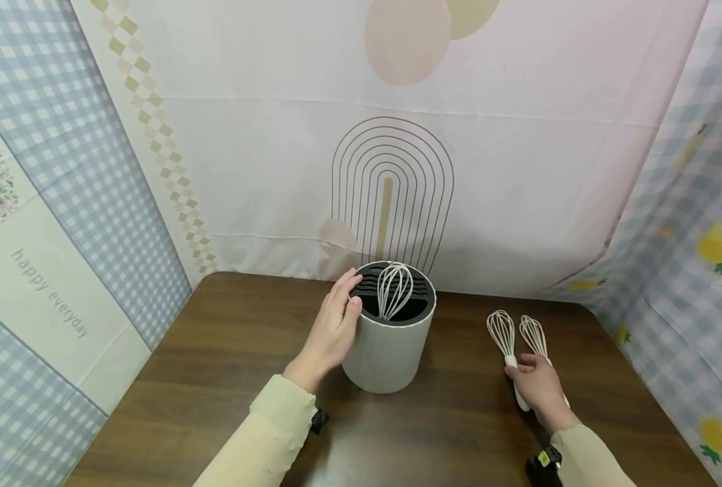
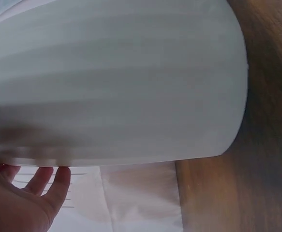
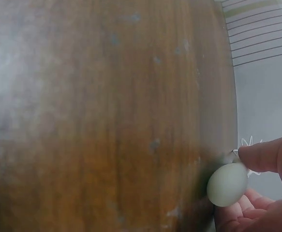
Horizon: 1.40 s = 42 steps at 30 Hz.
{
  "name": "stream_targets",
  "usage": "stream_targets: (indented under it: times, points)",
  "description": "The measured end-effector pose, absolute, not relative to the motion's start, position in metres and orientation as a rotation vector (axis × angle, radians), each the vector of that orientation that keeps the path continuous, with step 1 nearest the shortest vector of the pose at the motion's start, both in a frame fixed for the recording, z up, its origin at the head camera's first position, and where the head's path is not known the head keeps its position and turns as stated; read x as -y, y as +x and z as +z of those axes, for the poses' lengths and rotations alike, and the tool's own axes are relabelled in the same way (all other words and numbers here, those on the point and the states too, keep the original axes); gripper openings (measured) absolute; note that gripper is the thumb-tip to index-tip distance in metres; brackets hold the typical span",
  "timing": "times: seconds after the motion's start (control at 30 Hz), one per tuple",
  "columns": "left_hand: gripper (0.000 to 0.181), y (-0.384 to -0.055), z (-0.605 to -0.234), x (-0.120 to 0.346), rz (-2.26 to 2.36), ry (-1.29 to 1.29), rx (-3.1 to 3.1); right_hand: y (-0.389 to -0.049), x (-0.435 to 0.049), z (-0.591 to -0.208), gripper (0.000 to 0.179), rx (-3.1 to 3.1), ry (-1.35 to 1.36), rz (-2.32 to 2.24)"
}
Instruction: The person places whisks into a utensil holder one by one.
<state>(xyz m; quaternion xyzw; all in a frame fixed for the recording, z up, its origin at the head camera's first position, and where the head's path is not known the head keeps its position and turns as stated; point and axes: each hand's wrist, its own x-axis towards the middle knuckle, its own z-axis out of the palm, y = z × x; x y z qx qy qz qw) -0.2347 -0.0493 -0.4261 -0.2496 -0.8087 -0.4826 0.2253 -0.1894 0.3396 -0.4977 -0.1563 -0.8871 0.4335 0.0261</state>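
Note:
A white round utensil holder [image 1: 388, 358] with a black slotted top stands on the table. My left hand [image 1: 329, 333] rests on its left side near the rim, fingers fairly straight, fingertips touching the wall in the left wrist view. One white whisk [image 1: 395, 287] stands in the holder's open compartment, wires up; its handle is hidden inside. At the right, my right hand [image 1: 540, 387] pinches the handle of another white whisk [image 1: 502, 331] between thumb and fingers. The handle's rounded end [image 3: 227, 185] faces the right wrist camera. A third whisk [image 1: 533, 335] lies just right, partly covered by that hand.
The brown wooden table [image 1: 227, 358] ends at a white patterned cloth [image 1: 263, 176] hanging behind it. Blue checked cloths hang on both sides. A small black device [image 1: 543, 463] is at my right wrist.

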Motion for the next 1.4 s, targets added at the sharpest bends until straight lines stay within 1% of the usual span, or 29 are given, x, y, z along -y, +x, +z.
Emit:
stream_targets:
  times: [0.37, 0.7, 1.0, 1.4]
  points:
    - [0.044, -0.233, -0.432, 0.046, -1.257, -0.687, 2.25, -0.194, -0.347, -0.495, 0.059, 2.82, -0.481, 1.397]
    - [0.046, -0.236, -0.434, 0.044, -1.231, -0.66, 2.254, -0.199, -0.349, -0.489, 0.045, 2.818, -0.45, 1.363]
    - [0.046, -0.236, -0.433, 0.046, -1.234, -0.642, 2.247, -0.195, -0.334, -0.458, 0.046, 2.726, -0.315, 1.338]
    - [0.046, -0.233, -0.434, 0.046, -1.247, -0.628, 2.24, -0.188, -0.294, -0.416, 0.047, 2.636, -0.104, 1.36]
